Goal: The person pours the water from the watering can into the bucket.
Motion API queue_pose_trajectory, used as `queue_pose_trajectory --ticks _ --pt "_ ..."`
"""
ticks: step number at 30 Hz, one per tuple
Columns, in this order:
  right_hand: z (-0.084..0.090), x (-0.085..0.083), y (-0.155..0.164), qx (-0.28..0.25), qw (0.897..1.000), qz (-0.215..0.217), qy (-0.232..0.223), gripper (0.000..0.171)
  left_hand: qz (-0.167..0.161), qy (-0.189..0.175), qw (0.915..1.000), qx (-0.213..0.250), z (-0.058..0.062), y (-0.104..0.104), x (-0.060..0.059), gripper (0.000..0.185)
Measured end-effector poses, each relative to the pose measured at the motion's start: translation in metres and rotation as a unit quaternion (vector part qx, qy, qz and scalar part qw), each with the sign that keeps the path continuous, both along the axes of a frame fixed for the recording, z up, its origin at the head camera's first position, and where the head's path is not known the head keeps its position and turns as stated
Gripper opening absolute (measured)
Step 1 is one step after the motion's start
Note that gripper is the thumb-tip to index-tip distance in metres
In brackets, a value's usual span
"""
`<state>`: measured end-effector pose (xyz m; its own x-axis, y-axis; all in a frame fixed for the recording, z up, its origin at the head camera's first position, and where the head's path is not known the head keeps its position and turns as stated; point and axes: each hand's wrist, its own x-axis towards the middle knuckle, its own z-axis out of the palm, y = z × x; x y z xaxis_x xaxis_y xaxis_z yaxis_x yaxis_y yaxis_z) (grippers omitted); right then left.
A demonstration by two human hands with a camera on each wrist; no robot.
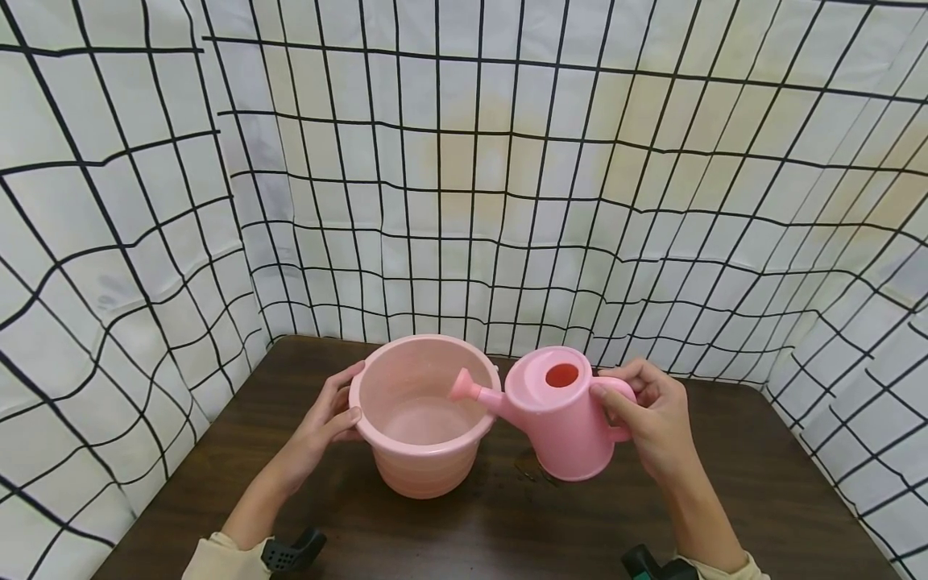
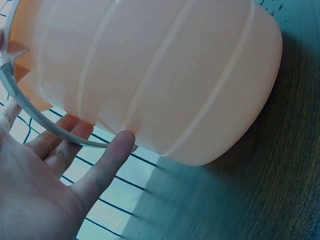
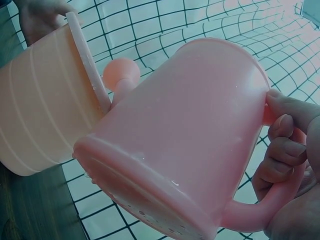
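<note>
Head view, right hand (image 1: 652,423) gripping pink watering can (image 1: 561,419) handle, open left hand (image 1: 329,415) steadying pink bucket (image 1: 416,451), no readable writing

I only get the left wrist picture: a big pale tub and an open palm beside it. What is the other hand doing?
Observer: The right hand grips the handle of a pink watering can.
Operator: Where is its spout?
Observer: The spout reaches over the rim of the pink bucket.
Operator: Is the can standing on the table?
Observer: No, the right wrist view shows its base lifted and tilted.
Operator: And my hand?
Observer: The left hand rests on the bucket's rim.
</note>
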<state>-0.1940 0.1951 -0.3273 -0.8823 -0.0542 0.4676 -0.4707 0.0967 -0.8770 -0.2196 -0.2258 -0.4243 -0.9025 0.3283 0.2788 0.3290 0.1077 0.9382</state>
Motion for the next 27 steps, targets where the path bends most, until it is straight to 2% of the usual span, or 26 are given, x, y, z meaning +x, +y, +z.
queue_pose_trajectory --ticks 7,16,27 --pt "-0.0002 -0.0004 0.0019 0.006 1.0 0.017 0.006 0.015 -0.001 0.001 1.0 0.004 -0.0005 0.0 -0.0006 0.058" --pt "0.0001 0.001 -0.0003 -0.007 1.0 -0.007 -0.007 0.012 -0.002 0.002 1.0 0.001 -0.0004 -0.0005 -0.0007 0.058" --pt "0.0003 -0.0002 0.0002 0.002 1.0 0.002 -0.001 0.013 -0.002 0.004 1.0 0.002 -0.0008 -0.0006 -0.0007 0.057"
